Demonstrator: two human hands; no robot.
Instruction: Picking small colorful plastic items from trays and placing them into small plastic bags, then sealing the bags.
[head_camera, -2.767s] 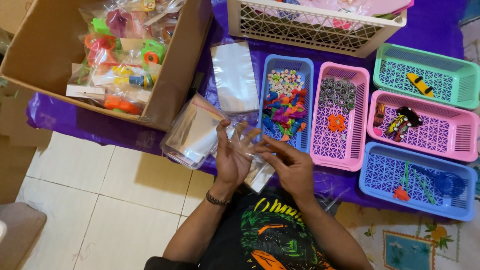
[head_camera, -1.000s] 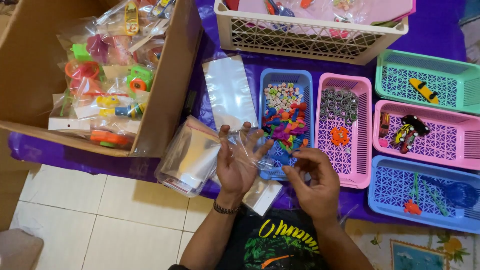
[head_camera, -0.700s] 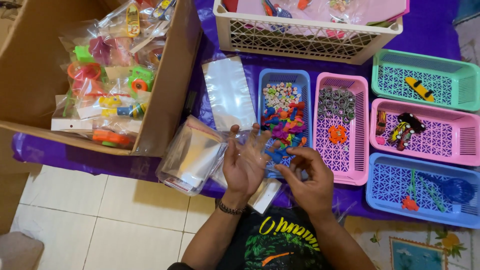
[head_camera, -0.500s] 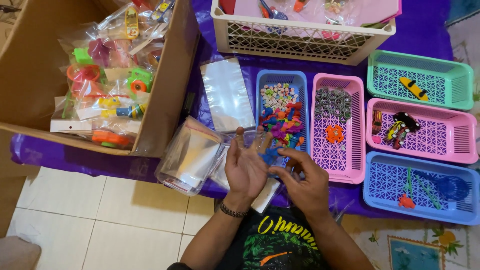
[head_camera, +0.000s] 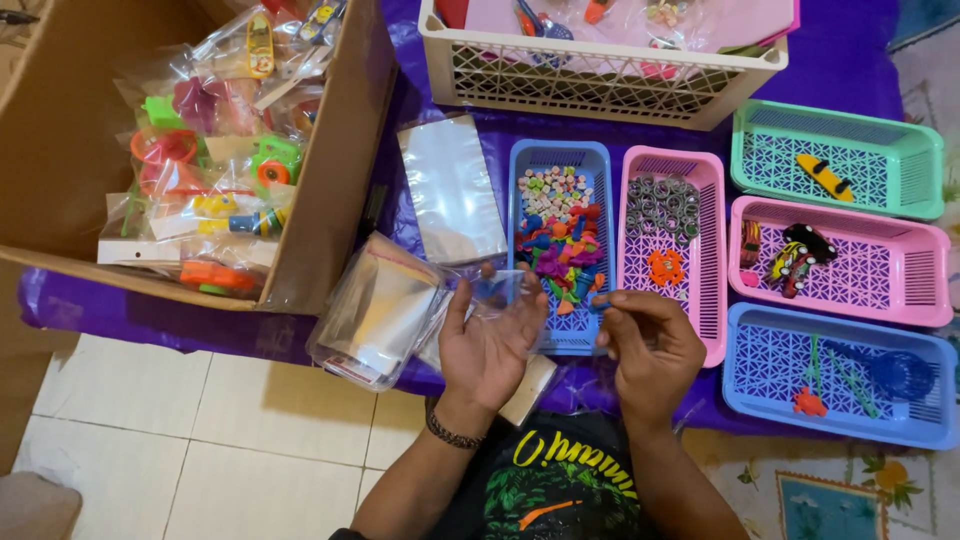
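My left hand (head_camera: 487, 345) held a small clear bag (head_camera: 497, 292), palm up, thumb and fingers pinching it | my right hand (head_camera: 648, 345) had fingertips pinched together, contents too small to tell | bag sat near the blue basket (head_camera: 522, 160) of coloured bits, right of the clear bag stack (head_camera: 375, 315).

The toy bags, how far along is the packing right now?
Done: the cardboard box holds many filled toy bags. In hand: the left hand holds a clear bag; the right hand pinches something too small to tell. Left: a stack of unfilled bags and trays still stocked, like the blue tray.
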